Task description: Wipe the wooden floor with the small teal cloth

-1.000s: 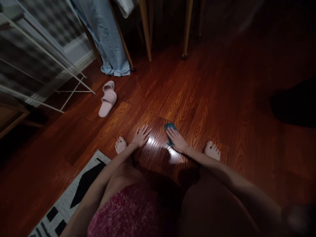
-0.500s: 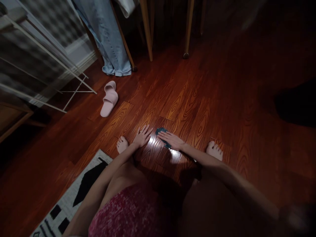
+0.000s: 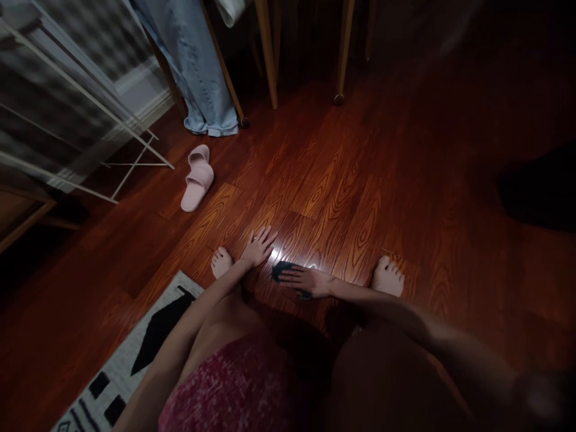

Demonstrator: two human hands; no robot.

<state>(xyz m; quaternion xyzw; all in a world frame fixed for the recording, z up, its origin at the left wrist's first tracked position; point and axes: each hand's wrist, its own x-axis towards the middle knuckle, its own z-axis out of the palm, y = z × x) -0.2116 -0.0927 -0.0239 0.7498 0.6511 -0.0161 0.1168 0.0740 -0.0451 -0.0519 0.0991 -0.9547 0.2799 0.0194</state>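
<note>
My right hand (image 3: 310, 281) lies flat, fingers stretched out to the left, on top of a dark teal cloth (image 3: 279, 268). The cloth rests on the glossy wooden floor (image 3: 333, 198), partly covered by the palm and fingers. To the left of it, my left hand (image 3: 260, 246) is spread on the bare boards with a ring on one finger. No object is under or in that hand as far as I can see. A bright patch of light shines on the floor between both hands.
My bare feet (image 3: 388, 276) stand to either side. Ahead on the left are a pink slipper (image 3: 198, 180), a white metal rack (image 3: 135, 126) and jeans (image 3: 202, 78) hanging by wooden legs (image 3: 344, 54). A patterned rug (image 3: 175, 291) lies at lower left; a dark shape (image 3: 540, 189) sits right.
My right hand has slid the cloth toward me and slightly left across the floor. My left hand has stayed in nearly the same place.
</note>
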